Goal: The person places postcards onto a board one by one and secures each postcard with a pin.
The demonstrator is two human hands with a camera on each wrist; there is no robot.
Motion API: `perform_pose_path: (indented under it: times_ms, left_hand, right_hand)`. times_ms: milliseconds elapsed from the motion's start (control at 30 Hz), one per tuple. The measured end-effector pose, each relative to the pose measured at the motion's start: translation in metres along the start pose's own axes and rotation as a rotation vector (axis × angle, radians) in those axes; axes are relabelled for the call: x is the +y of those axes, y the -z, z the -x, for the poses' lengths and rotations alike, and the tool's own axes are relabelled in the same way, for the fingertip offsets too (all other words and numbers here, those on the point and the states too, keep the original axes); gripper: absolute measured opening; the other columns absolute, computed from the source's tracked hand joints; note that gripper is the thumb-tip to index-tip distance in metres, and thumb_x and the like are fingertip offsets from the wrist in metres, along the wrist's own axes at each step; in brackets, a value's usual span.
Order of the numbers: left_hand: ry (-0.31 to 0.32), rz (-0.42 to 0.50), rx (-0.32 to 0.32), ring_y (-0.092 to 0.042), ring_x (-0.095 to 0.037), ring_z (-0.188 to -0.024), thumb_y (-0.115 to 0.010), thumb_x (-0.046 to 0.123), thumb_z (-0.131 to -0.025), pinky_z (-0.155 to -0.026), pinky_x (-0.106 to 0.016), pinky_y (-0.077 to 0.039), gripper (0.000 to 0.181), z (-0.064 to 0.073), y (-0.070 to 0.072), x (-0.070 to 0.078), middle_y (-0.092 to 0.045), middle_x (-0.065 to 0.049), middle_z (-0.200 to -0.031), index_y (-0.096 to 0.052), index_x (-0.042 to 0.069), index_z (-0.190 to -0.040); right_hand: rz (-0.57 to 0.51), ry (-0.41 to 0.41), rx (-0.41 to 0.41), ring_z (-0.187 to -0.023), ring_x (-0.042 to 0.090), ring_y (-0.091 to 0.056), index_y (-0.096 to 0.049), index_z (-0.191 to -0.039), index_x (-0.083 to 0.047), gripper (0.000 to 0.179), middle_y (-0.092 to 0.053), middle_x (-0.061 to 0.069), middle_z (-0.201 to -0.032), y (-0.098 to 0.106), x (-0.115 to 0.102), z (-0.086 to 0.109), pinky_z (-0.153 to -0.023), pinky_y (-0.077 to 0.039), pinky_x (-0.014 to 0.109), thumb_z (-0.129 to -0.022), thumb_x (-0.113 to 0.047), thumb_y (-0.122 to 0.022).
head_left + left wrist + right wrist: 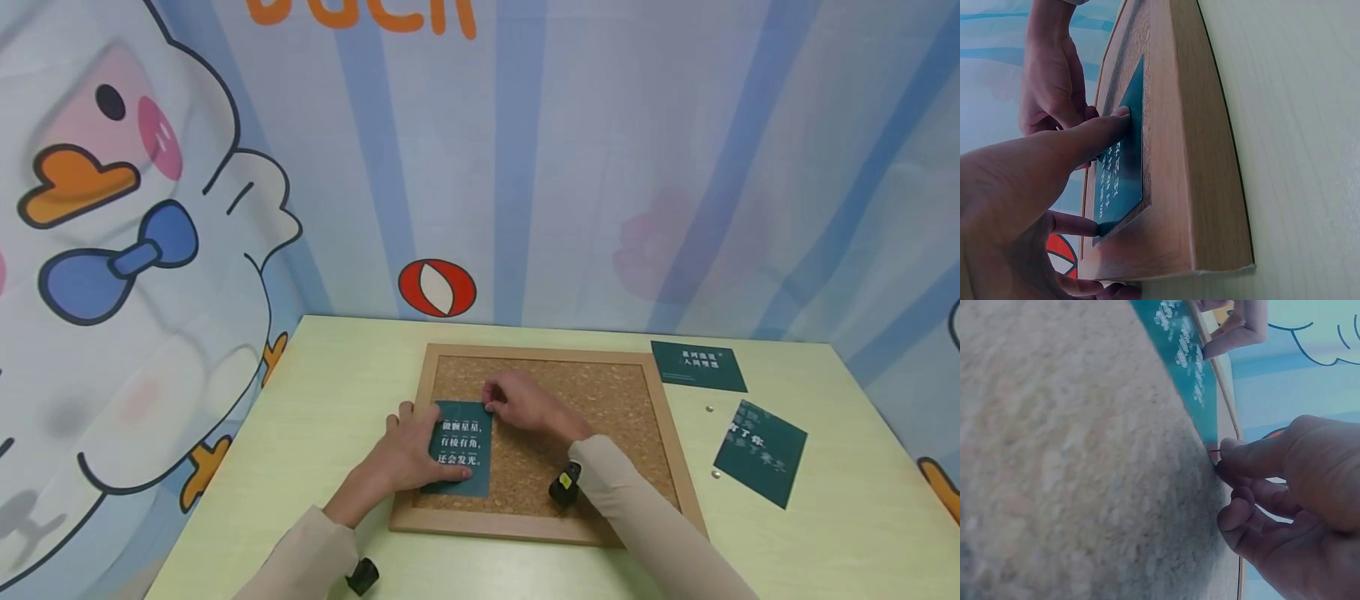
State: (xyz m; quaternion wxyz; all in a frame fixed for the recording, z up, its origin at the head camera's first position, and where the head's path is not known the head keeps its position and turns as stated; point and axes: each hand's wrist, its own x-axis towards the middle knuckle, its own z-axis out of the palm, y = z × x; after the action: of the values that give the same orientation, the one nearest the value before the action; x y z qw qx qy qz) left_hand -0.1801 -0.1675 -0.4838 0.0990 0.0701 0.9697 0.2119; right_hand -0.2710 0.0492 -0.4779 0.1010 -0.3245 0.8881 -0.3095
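A dark green card (pixel 461 450) with white Chinese text lies on the left part of a wood-framed cork board (pixel 600 400). My left hand (pixel 408 450) presses it down, thumb on its lower part and fingers spread at its left and upper edge. At the card's upper right corner, my right hand (pixel 525 402) pinches a thumbtack between thumb and forefinger. In the right wrist view the thin point of the thumbtack (pixel 1214 450) sticks out from the fingertips, right at the card's corner; its head is hidden by the fingers.
Two more green cards lie on the table right of the board, one at the back (pixel 699 367) and one nearer (pixel 761 454). Close by are two small shiny thumbtacks, one farther back (pixel 709 408) and one nearer (pixel 716 474). A cartoon-printed cloth (pixel 585 167) hangs behind the table.
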Motion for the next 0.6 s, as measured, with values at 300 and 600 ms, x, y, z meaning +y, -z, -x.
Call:
perform_pose_path:
  times_ms: [300, 600]
  left_hand:
    - [0.006, 0.010, -0.005, -0.043, -0.035, -0.111, -0.085, 0.070, -0.070, -0.081, -0.047, -0.052, 0.101, 0.002, 0.002, 0.000, -0.042, -0.018, -0.128, -0.046, 0.011, -0.143]
    - [0.000, 0.019, -0.007, -0.042, -0.036, -0.112, -0.086, 0.068, -0.071, -0.082, -0.048, -0.052, 0.101, 0.003, 0.002, 0.001, -0.041, -0.020, -0.130, -0.047, 0.010, -0.143]
  right_hand:
    - [-0.052, -0.113, -0.121, -0.077, 0.015, -0.056, -0.073, -0.092, -0.005, 0.006, -0.064, -0.001, -0.083, 0.017, -0.003, -0.011, -0.070, -0.047, 0.028, -0.098, -0.005, -0.072]
    - [-0.111, -0.316, -0.253, -0.074, 0.017, -0.055, -0.076, -0.083, -0.009, 0.014, -0.063, 0.000, -0.077, 0.027, -0.002, -0.030, -0.066, -0.043, 0.028, -0.097, -0.012, -0.075]
